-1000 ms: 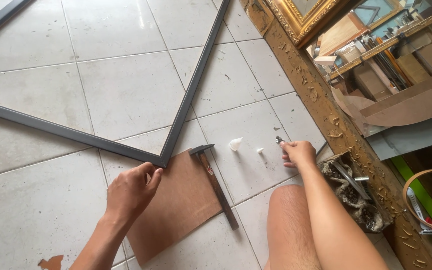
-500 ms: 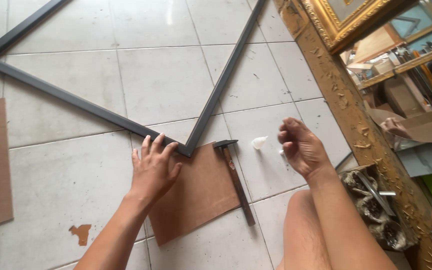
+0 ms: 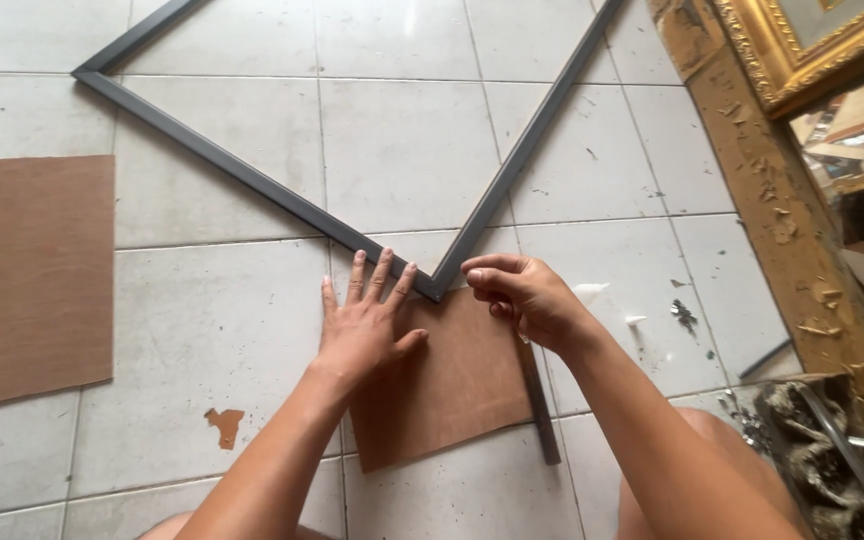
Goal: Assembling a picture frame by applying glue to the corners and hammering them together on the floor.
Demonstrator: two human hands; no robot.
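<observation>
Two dark grey frame rails [image 3: 282, 195] meet in a mitred corner at the centre of the picture, the point of the V aimed toward the lower edge; one rail runs off to the upper left, the other to the upper right. The corner rests on the upper edge of a brown board piece [image 3: 452, 385] that lies flat on the floor [image 3: 202, 330], centre to lower centre.

Left hand [image 3: 362, 325]: palm down, fingers [image 3: 357, 280] spread wide, tips touching or just short of the left rail near the corner, heel and thumb pressed on the board. It grips nothing.

Right hand [image 3: 517, 295]: just right of the corner, fingers curled narrow with thumb and forefinger pinched together at the joint (whether a small item sits in the pinch cannot be told). Beneath this wrist a dark straight handle [image 3: 542, 420] lies along the right edge of the board; its head is hidden by the hand.

Outward: a second, longer brown board [image 3: 42, 275] lies at the left edge. White bits [image 3: 592, 293] dot the tiles right of the right hand. A worn gilt frame [image 3: 802, 230] runs down the right side, with a heap of scrap [image 3: 822, 450] at lower right.
</observation>
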